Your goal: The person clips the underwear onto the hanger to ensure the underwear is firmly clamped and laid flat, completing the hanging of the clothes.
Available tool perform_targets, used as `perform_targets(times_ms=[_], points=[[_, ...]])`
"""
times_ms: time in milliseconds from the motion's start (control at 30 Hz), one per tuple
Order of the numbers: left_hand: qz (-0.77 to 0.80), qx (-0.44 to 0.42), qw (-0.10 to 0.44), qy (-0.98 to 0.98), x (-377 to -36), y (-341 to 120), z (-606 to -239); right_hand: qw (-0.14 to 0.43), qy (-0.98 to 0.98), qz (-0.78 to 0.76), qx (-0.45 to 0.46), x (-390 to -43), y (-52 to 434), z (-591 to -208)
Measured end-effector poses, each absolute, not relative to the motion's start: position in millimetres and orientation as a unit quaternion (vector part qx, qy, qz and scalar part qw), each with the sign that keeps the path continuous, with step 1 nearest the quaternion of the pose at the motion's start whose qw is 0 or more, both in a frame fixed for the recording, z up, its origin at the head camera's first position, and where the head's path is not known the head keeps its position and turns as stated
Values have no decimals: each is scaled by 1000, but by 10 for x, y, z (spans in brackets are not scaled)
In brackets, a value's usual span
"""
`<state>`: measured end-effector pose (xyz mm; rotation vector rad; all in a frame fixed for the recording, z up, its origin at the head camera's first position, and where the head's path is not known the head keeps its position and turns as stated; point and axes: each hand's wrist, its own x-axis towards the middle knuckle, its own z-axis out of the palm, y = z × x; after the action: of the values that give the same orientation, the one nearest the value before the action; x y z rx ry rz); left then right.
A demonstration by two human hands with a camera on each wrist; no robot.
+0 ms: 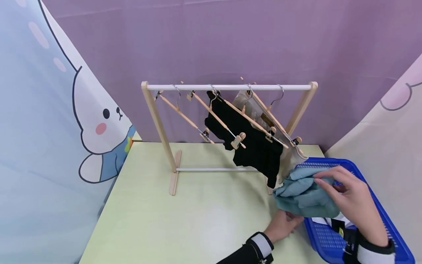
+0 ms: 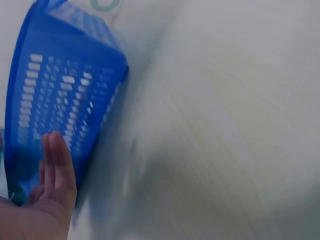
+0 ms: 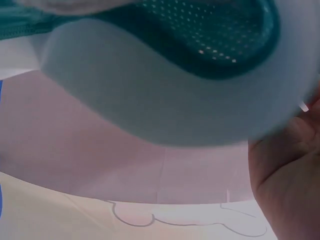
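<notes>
A teal cloth garment [image 1: 306, 196], bunched in loose folds, hangs over the near left rim of the blue basket. My right hand [image 1: 352, 198] pinches its upper right edge between thumb and fingers. Close up in the right wrist view, the garment [image 3: 150, 95] shows a pale panel and a dark teal edge around a mesh part; the right hand [image 3: 290, 165] is at the right border. Just below the garment is my left hand [image 1: 284, 224]. In the left wrist view the left hand [image 2: 55, 185] has its fingers extended beside the basket wall [image 2: 70, 60].
A wooden rack [image 1: 159, 128] with a white rail [image 1: 227, 87] carries several clip hangers. A black garment [image 1: 250, 146] and a beige garment [image 1: 290, 161] hang at its right half. The blue basket [image 1: 379, 194] holds white and black cloth [image 1: 337, 223] and stands right of the rack.
</notes>
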<state>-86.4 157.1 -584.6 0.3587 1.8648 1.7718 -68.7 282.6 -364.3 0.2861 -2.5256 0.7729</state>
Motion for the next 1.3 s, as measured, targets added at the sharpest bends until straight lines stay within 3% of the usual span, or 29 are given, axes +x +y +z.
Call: perform_targets(times_ms=[367,633,867,1000,1300], points=[[689,26,187,700,-1077,1352,-5999,207,-930,275,127,-725,2753,-3792],[676,16,165,718,-1164,1253,-5983,191,-939,265,110,-796,2803,-3981],[667,30,111,736,-1259,1102,-5851,163,-943,270,109,-941,2842,-4322],[689,37,91,718,-1331,1030,-5780,120,-936,304,132,-1006,2773,-4521],[695,22,75,715,-1394,922,-5831,-49,-924,349,147,-1074,2424,-4975]])
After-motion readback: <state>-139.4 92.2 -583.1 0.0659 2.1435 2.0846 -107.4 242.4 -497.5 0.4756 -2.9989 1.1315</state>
